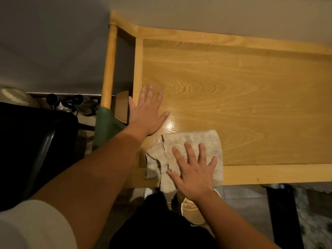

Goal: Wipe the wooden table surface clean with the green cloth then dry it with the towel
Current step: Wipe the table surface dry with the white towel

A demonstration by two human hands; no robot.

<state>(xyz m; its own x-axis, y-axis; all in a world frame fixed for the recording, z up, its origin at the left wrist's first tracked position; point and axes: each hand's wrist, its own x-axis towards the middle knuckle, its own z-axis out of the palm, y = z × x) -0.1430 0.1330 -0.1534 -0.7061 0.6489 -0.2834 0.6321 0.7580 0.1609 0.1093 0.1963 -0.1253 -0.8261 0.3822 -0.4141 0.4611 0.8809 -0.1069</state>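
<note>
Drying stage under way, judging by the green cloth set aside and the towel on the table

Head view: the right hand (193, 174) lies flat with fingers spread on the pale, rumpled fabric towel (194, 142) at the near left corner of the light wooden table (233, 83), its near edge drooping over the rim; the left hand (146, 113) rests open and flat on bare wood just left of the towel; the folded green cloth (105, 126) hangs beside the table's left edge; a glossy patch near the towel suggests most of the surface still needs drying
</note>
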